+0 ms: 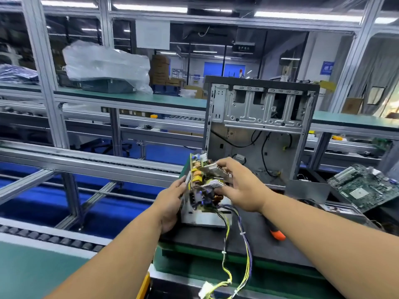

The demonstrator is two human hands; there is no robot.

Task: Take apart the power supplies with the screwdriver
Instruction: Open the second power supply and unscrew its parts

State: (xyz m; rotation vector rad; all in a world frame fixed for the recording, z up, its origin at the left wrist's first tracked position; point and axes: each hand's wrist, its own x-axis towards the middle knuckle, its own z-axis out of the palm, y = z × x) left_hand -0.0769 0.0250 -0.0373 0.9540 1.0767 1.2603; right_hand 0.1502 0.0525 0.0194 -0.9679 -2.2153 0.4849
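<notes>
supply case [203, 219]: plain silver-grey
supply board [201, 180]: yellowish, with yellow, orange and black parts and silver fins
wires [241, 251]: yellow, purple and black, ending in a white plug
screwdriver [277, 233]: black handle, orange end
mat [248, 240]: dark grey, on a green bench
chassis [259, 117]: bare grey metal, dark rim
motherboard [364, 186]: green with silver parts
floor [28, 175]: bright blue
frame [43, 61]: silver
wrap [103, 61]: cloudy white
</notes>
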